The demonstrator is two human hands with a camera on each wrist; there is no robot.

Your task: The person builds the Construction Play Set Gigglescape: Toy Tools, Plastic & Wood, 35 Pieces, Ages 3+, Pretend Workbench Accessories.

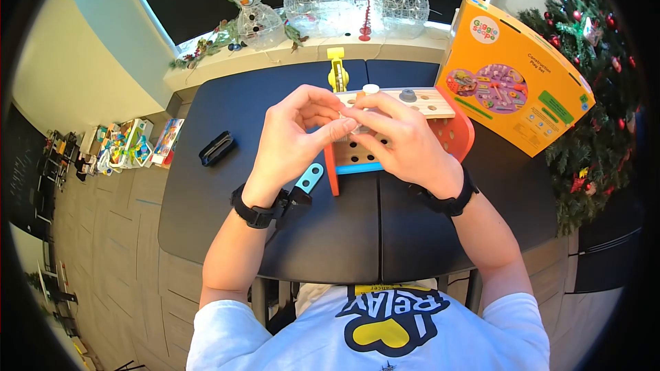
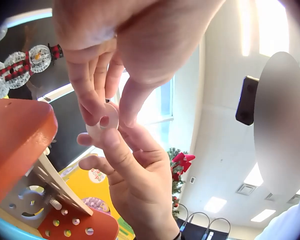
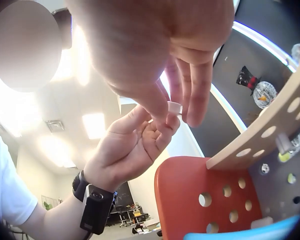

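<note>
Both hands meet above the front of a toy workbench with a holed wooden top (image 1: 440, 106), red side panels (image 3: 177, 195) and a blue bar (image 1: 359, 168). Between them is a small white ring (image 2: 110, 118), seen nearly edge-on in the right wrist view (image 3: 175, 107). The left hand (image 1: 292, 139) pinches the ring with its thumb and fingertips. From the other side, the right hand (image 1: 414, 150) pinches it too, its thumb against the ring's face in the left wrist view. The fingers hide part of the ring in the head view.
A yellow toy piece (image 1: 337, 72) stands behind the workbench; white and grey pegs (image 1: 408, 95) sit on top. A light-blue holed strip (image 1: 311, 177) lies beside the left wrist. Further left is a black case (image 1: 217, 149). The orange box (image 1: 512, 75) stands at the back right.
</note>
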